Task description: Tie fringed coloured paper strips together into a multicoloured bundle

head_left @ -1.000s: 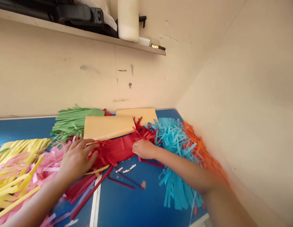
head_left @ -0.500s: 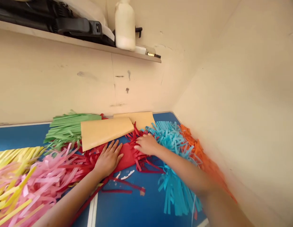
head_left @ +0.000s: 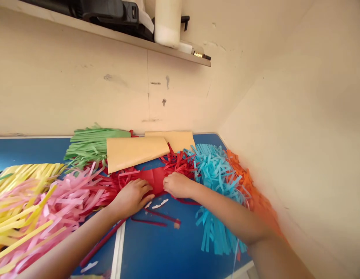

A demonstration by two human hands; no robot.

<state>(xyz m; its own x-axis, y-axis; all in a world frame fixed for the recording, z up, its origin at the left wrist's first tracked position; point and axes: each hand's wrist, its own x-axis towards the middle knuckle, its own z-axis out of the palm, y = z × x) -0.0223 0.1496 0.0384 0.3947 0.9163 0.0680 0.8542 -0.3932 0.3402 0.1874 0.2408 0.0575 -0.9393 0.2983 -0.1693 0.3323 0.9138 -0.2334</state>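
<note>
My left hand point(head_left: 135, 195) and right hand point(head_left: 176, 185) touch the red fringed paper point(head_left: 158, 177), just before the manila sheet point(head_left: 133, 152). Fingers curled; grip indeterminable. I should press evenly to prevent tearing.

the head camera looks forward over the table point(head_left: 156, 252).
</note>
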